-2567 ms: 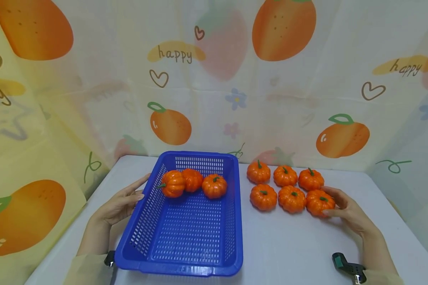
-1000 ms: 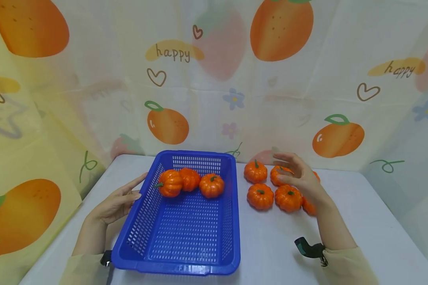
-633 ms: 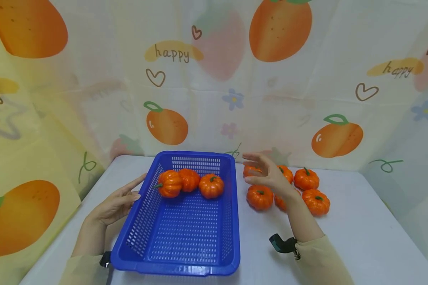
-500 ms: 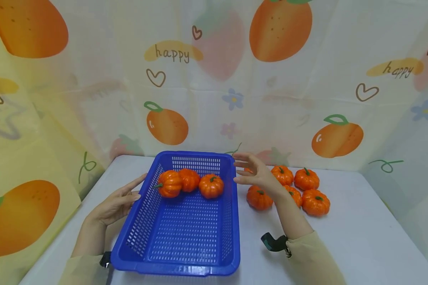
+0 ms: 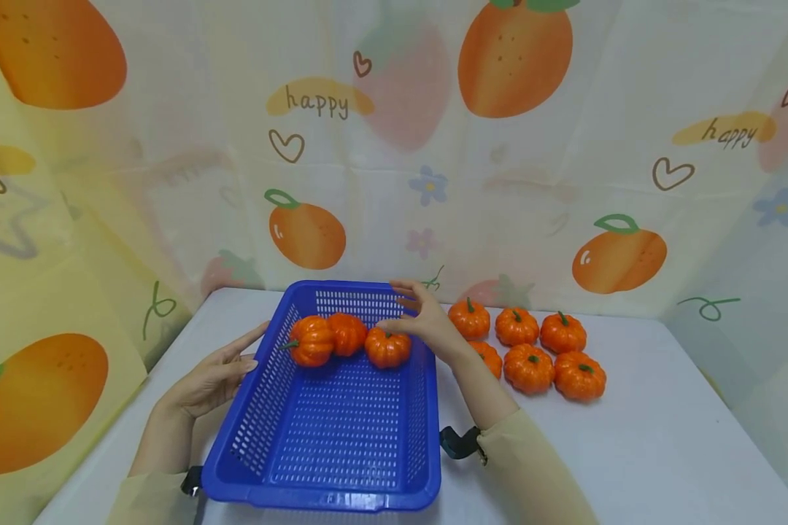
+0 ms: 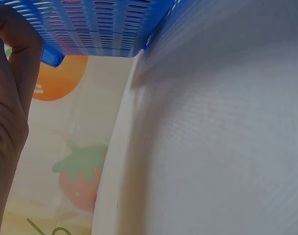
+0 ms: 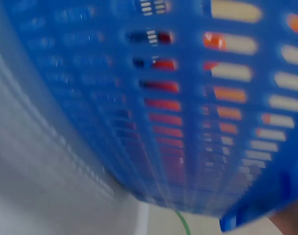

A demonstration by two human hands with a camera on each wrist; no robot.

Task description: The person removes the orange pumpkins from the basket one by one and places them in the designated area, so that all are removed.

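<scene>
A blue plastic basket (image 5: 322,499) with slotted walls stands on the white table, three small orange pumpkins near its far end. My left hand (image 5: 205,380) touches its left rim with fingers extended and the thumb at the edge. Over the right rim reaches my right hand (image 5: 430,326), fingers spread and holding nothing. Its thumb overlaps the top of the rightmost pumpkin (image 5: 388,352) in the head view. Beside that lie the middle pumpkin (image 5: 348,334) and the left pumpkin (image 5: 312,341), tipped with its stem leftward. The right wrist view shows the slotted basket wall (image 7: 188,103) close up.
Several more pumpkins lie in two rows on the table right of the basket, such as the near-right pumpkin (image 5: 580,376). My right forearm partly covers the nearest-left pumpkin (image 5: 489,357). A fruit-printed curtain (image 5: 532,189) hangs behind the table (image 5: 663,437).
My right hand has left the near-right pumpkin and swept leftward over the rows to the basket's right side, holding nothing. My left hand and the pumpkins have stayed in place.
</scene>
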